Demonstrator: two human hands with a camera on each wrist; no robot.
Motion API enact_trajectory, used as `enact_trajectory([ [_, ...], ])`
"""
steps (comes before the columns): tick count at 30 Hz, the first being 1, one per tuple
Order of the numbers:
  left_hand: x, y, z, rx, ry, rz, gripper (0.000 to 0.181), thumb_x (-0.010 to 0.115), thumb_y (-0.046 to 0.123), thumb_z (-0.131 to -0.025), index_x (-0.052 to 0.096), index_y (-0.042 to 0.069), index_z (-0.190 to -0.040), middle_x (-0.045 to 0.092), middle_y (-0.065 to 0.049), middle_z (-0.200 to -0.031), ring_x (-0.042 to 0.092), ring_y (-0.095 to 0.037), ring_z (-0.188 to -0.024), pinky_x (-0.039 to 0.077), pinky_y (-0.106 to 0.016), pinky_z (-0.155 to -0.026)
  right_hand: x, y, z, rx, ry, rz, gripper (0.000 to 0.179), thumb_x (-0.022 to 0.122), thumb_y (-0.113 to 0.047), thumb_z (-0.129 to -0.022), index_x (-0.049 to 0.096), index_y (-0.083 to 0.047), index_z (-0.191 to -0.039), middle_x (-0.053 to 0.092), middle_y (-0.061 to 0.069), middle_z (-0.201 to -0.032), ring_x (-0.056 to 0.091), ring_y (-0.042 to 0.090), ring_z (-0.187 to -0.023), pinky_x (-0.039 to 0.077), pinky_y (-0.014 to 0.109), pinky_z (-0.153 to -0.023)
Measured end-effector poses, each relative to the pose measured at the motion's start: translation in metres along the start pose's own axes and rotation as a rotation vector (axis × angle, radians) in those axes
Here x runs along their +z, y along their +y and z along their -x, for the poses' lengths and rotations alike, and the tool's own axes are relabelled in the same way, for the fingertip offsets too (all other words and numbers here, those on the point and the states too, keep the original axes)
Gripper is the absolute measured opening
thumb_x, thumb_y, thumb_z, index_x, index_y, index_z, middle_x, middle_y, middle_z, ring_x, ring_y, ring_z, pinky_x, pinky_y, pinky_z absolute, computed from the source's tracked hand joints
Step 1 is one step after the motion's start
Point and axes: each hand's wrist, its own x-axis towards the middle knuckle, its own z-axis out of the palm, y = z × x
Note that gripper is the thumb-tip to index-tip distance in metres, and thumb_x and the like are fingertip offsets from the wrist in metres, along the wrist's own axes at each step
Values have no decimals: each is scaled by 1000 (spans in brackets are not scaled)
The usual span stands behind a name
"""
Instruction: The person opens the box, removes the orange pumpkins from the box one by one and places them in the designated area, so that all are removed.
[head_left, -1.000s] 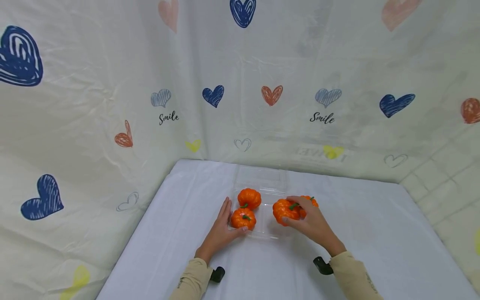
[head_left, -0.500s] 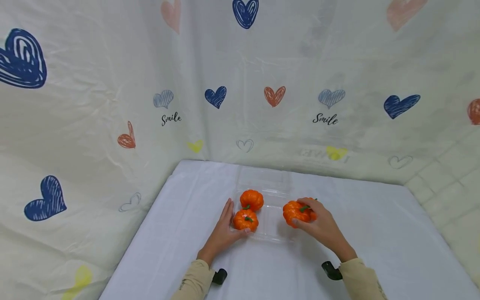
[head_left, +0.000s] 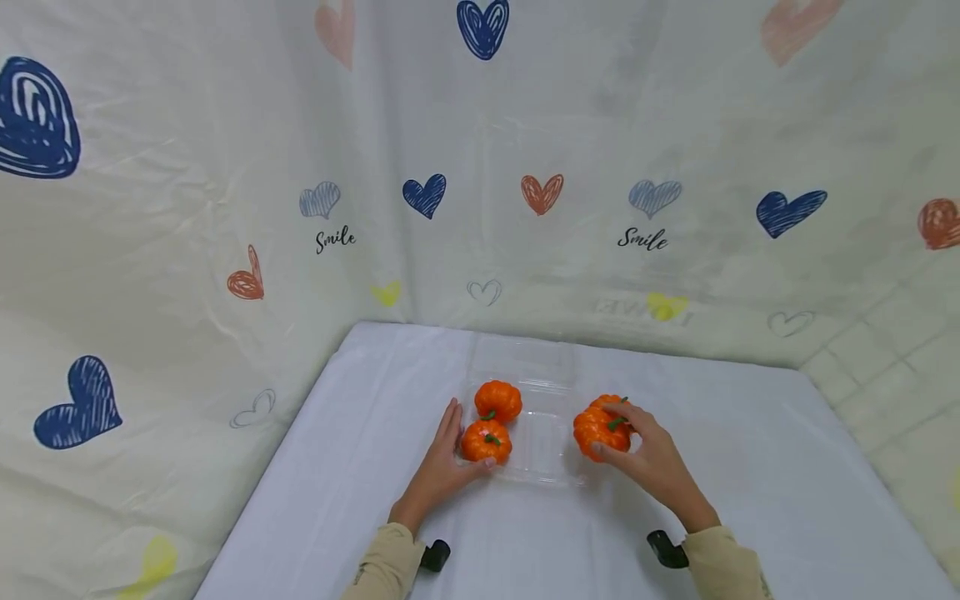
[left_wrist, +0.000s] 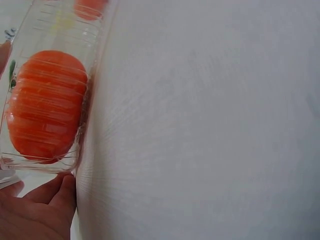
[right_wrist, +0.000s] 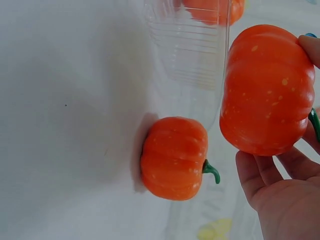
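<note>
My right hand (head_left: 660, 467) grips an orange toy pumpkin (head_left: 592, 427) with a green stem, at the right edge of a clear plastic container (head_left: 545, 437). In the right wrist view the held pumpkin (right_wrist: 267, 90) is off the table, beside the container's wall. A second pumpkin (right_wrist: 175, 157) sits on the cloth there; in the head view it is partly hidden behind the held one. Two more pumpkins, a rear one (head_left: 498, 400) and a front one (head_left: 486, 442), sit in the container's left side. My left hand (head_left: 438, 475) touches its front left corner, fingers straight along the side, thumb at the front.
The container's clear lid (head_left: 521, 360) lies folded open toward the back. A white cloth (head_left: 712, 467) covers the table. Behind and at the sides hangs a pale curtain (head_left: 585, 125) printed with hearts.
My right hand has carried its pumpkin rightward, from over the container to its right edge, uncovering the container's right half. The left hand keeps its place at the corner.
</note>
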Motion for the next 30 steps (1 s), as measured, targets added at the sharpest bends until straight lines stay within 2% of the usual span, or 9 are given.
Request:
enact_trajectory([
  [10,0,0,2,15,0,14,119,83,58,-88,14,10,-173,4,3,-180,36,-28,-157,33,-44,-123,-6,0,9,82,-10,17,60,85,-30,-94,61,-4,-142,62,19,-138,59,36,-117,58,46,-94],
  [12,0,-2,2,22,3,18,119,83,57,-89,14,9,-173,4,1,-180,36,-28,-156,33,-45,-123,-7,1,10,93,-12,21,61,85,-31,-94,61,-4,-143,61,21,-140,59,36,-118,58,49,-95],
  [18,-2,-2,3,36,-1,37,119,84,53,-89,13,8,-173,5,-5,-180,35,-30,-157,33,-44,-123,-7,5,13,102,-13,20,60,84,-29,-94,60,-3,-143,60,22,-141,58,38,-120,56,56,-98],
  [26,-2,-3,2,25,-4,22,120,83,56,-89,12,10,-173,5,-1,-180,35,-29,-157,33,-44,-123,-8,7,18,105,-21,25,60,85,-27,-95,60,-1,-143,58,25,-144,58,40,-122,56,59,-100],
  [30,-1,-4,1,27,-4,26,119,83,56,-89,12,10,-173,5,-2,-180,34,-29,-157,33,-44,-123,-6,10,21,133,-33,32,62,84,-27,-95,59,1,-143,57,27,-145,57,43,-124,54,64,-102],
])
